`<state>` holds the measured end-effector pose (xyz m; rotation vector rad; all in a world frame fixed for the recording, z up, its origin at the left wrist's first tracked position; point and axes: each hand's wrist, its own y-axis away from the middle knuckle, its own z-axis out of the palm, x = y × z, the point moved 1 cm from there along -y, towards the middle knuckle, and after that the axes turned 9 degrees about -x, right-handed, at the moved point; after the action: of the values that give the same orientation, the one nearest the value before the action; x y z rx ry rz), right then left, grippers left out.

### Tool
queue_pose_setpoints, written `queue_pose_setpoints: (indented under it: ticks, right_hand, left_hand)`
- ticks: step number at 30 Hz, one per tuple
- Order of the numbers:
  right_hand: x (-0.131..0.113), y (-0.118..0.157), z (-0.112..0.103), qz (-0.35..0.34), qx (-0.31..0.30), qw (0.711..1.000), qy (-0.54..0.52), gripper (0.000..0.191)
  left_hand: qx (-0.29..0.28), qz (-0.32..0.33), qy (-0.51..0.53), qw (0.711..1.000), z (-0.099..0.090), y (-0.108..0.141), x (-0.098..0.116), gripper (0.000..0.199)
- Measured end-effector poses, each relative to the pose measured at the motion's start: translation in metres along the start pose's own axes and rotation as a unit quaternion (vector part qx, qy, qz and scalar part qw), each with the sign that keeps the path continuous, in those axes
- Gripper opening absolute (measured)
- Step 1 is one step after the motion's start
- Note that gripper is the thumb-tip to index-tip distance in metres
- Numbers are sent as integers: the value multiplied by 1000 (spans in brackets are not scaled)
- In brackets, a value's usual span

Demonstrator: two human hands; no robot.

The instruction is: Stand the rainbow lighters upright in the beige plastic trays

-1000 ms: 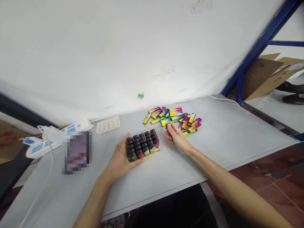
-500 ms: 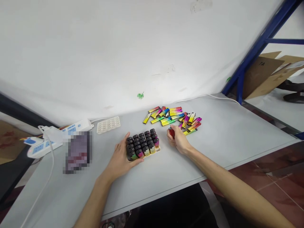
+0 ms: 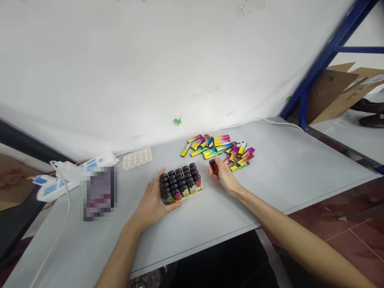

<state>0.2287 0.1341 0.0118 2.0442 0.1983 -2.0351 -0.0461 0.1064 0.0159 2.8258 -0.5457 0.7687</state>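
Observation:
Rows of black-topped lighters (image 3: 181, 180) stand upright in a pale tray (image 3: 199, 190) near the middle of the table. My left hand (image 3: 153, 202) is wrapped round the left end of this tray, thumb along its front edge. To the right of the tray, my right hand (image 3: 221, 174) is closed on a red lighter (image 3: 213, 165) with a dark top. Just behind my right hand lies a loose pile of shiny multicoloured sleeves or lighters (image 3: 223, 146); which of the two is hard to tell.
An off-white tray with oval slots (image 3: 137, 159) lies near the wall. Left of it are a power strip (image 3: 91, 164) with plugs and cables, and a blurred flat object (image 3: 100, 194). A blue metal frame (image 3: 324, 52) and cardboard boxes (image 3: 333, 92) are at the right.
My right hand has shifted and turned slightly, and the red lighter in it is now tilted with more of its dark top showing. My left hand stays on the tray.

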Motion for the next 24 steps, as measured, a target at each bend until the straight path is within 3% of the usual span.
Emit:
queue_pose_setpoints:
  ticks: [3,8,15,20,24]
  right_hand:
    - [-8,6,3,-44,9,999,11,54]
    - [-21,24,-4,-132,24,978,159,25]
    - [-31,36,-4,-146,-14,971,190,25]
    - [-28,35,9,-182,-12,936,302,20]
    - [-34,38,11,-153,-6,913,378,18]
  left_hand:
    - [3,7,-8,1000,1,0,-1,118]
    - [7,13,-10,1000,1,0,1,114]
    - [11,12,-7,1000,1,1,2,111]
    - [12,17,-3,1000,1,1,1,116]
    - [8,12,-2,1000,0,0,4,115]
